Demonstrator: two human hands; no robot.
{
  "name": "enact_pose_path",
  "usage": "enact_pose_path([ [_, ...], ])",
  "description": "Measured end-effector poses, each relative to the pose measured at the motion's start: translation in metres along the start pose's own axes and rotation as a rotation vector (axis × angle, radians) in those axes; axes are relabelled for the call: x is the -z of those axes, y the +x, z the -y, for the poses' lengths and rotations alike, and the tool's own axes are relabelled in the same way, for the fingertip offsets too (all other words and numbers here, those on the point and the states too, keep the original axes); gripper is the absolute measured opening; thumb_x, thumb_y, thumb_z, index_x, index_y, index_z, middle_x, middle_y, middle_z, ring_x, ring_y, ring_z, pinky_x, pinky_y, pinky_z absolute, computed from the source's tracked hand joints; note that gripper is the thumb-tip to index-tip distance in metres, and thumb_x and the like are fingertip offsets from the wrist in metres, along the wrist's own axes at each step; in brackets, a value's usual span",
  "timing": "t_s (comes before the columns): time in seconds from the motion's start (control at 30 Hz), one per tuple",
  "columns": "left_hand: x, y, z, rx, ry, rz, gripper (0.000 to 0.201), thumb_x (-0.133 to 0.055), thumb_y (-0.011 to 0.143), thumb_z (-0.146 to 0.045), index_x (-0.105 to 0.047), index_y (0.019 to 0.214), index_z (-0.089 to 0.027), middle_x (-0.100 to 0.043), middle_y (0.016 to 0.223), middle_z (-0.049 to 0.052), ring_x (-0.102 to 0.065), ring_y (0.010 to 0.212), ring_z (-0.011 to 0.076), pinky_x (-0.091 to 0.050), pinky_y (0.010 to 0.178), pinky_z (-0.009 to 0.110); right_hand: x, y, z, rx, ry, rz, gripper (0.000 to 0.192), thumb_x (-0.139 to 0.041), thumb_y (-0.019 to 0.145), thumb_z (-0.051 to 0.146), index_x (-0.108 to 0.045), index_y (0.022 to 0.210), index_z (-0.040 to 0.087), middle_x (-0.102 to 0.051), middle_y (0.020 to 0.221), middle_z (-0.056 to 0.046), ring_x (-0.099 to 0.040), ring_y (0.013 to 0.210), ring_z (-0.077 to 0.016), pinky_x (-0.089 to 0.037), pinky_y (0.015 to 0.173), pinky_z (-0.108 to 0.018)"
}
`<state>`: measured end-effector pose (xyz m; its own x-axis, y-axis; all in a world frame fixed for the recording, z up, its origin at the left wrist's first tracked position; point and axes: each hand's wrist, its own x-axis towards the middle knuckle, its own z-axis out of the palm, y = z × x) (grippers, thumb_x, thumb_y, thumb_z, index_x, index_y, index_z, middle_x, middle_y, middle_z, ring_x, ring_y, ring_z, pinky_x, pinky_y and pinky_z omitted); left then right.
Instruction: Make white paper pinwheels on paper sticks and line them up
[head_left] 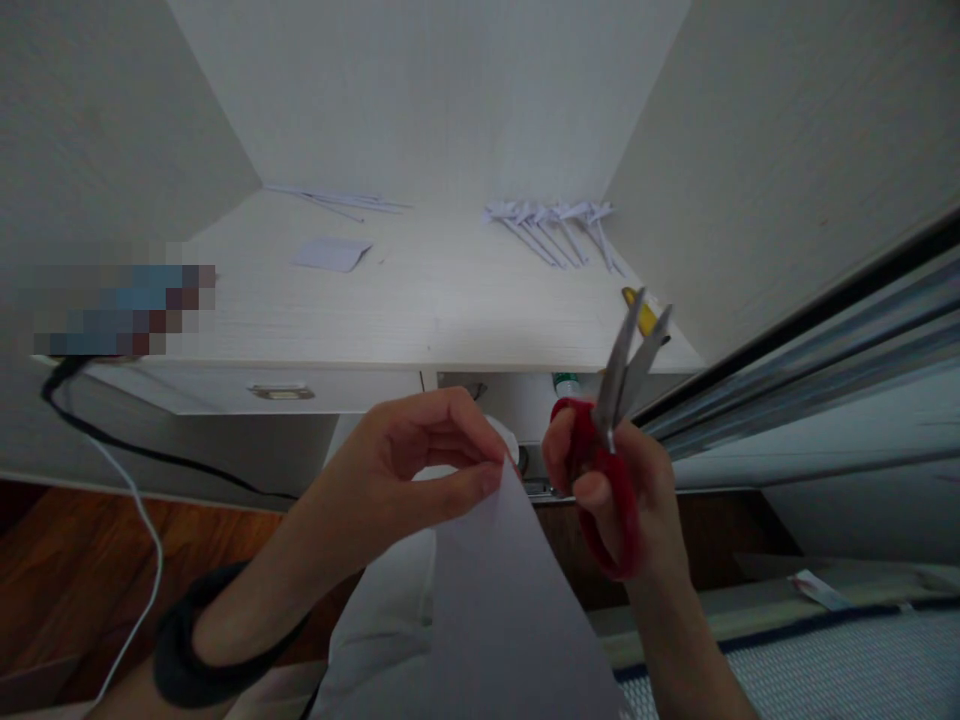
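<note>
My left hand pinches the top corner of a white sheet of paper between thumb and fingers. The sheet hangs down over my lap, and its lower end runs out of view. In my right hand is a pair of scissors with red handles; my fingers are through the loops. Its metal blades point up and stand apart, a little to the right of the paper and not touching it.
On the white desk lie thin paper sticks, a folded paper piece, several folded paper shapes with stems and a yellow-and-black tool. A black cable hangs at left. Below is a drawer.
</note>
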<state>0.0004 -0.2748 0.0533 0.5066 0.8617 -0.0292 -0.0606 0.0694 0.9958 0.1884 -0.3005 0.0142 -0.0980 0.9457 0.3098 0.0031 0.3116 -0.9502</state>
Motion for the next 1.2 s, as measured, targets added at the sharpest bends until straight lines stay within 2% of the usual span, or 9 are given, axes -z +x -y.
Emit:
enact_pose_path([
  [0.1,0.000,-0.002,-0.001,-0.033,0.037,-0.029,0.005,-0.069,0.077,-0.016,-0.066,0.073,-0.016,-0.071,0.076,-0.001,-0.065,0.071,0.0097,-0.048,0.066,0.017,0.002,-0.002,-0.002,0.016,-0.109,0.005,0.045,-0.061,0.075,0.064,-0.052,0.075,0.020,-0.047,0.064,0.003,-0.039,0.055,-0.0103,-0.033,0.049,-0.025],
  [0.23,-0.002,-0.004,0.000,-0.018,0.027,-0.085,0.011,-0.070,0.078,-0.027,-0.066,0.073,-0.017,-0.073,0.078,0.003,-0.067,0.074,0.0154,-0.051,0.066,0.023,0.002,-0.001,0.000,0.023,-0.334,0.056,0.051,-0.054,0.076,0.070,-0.051,0.086,0.020,-0.051,0.074,0.000,-0.044,0.063,-0.0137,-0.037,0.055,-0.027],
  [0.37,-0.003,-0.003,0.000,-0.020,0.090,-0.131,0.017,-0.073,0.074,-0.033,-0.066,0.072,-0.018,-0.073,0.080,0.004,-0.067,0.075,0.0190,-0.052,0.068,0.027,-0.002,0.004,0.003,0.049,-0.562,0.069,0.028,-0.062,0.082,0.044,-0.047,0.078,0.020,-0.050,0.074,0.000,-0.046,0.064,-0.0141,-0.039,0.057,-0.026],
  [0.43,-0.002,-0.003,0.000,-0.048,0.144,-0.146,0.013,-0.072,0.075,-0.032,-0.067,0.074,-0.019,-0.073,0.079,0.003,-0.066,0.075,0.0181,-0.052,0.070,0.028,-0.002,0.005,0.006,0.081,-0.651,0.069,0.026,-0.066,0.080,0.031,-0.044,0.072,0.021,-0.049,0.073,0.001,-0.045,0.065,-0.0140,-0.038,0.057,-0.026],
  [0.53,-0.002,-0.005,0.002,-0.112,0.256,-0.189,0.002,-0.068,0.077,-0.022,-0.069,0.077,-0.021,-0.072,0.079,0.001,-0.065,0.075,0.0162,-0.051,0.073,0.026,-0.001,0.005,0.009,0.114,-0.738,0.070,0.026,-0.066,0.077,0.025,-0.041,0.071,0.021,-0.048,0.073,0.000,-0.045,0.066,-0.0150,-0.037,0.057,-0.026],
  [0.63,-0.002,-0.007,0.003,-0.164,0.366,-0.229,0.006,-0.067,0.077,-0.018,-0.070,0.080,-0.021,-0.073,0.081,0.001,-0.065,0.078,0.0161,-0.050,0.075,0.025,0.001,0.005,0.011,0.153,-0.788,0.082,0.025,-0.066,0.077,0.024,-0.041,0.073,0.021,-0.048,0.075,-0.001,-0.046,0.068,-0.0156,-0.037,0.058,-0.026],
  [0.77,-0.001,-0.007,0.000,-0.142,0.455,-0.240,0.008,-0.069,0.074,-0.017,-0.069,0.080,-0.023,-0.073,0.085,-0.001,-0.065,0.080,0.0168,-0.048,0.075,0.025,0.002,0.003,0.010,0.203,-0.836,0.102,0.028,-0.068,0.075,0.026,-0.041,0.076,0.021,-0.047,0.078,-0.001,-0.046,0.072,-0.0164,-0.038,0.060,-0.027],
  [0.93,-0.002,-0.006,-0.004,-0.136,0.428,-0.267,0.013,-0.072,0.068,-0.014,-0.069,0.076,-0.024,-0.072,0.081,0.000,-0.063,0.079,0.0189,-0.048,0.077,0.027,0.001,0.001,0.008,0.246,-0.879,0.082,0.026,-0.067,0.077,0.027,-0.042,0.079,0.021,-0.048,0.080,-0.002,-0.047,0.074,-0.0174,-0.039,0.061,-0.028],
  [1.2,-0.003,-0.008,-0.002,-0.170,0.396,-0.262,0.014,-0.068,0.069,-0.009,-0.067,0.075,-0.022,-0.070,0.080,-0.002,-0.062,0.077,0.0161,-0.048,0.074,0.025,-0.001,0.002,0.009,0.289,-0.876,0.078,0.026,-0.067,0.078,0.028,-0.042,0.078,0.021,-0.048,0.078,-0.001,-0.048,0.072,-0.0160,-0.039,0.060,-0.026],
])
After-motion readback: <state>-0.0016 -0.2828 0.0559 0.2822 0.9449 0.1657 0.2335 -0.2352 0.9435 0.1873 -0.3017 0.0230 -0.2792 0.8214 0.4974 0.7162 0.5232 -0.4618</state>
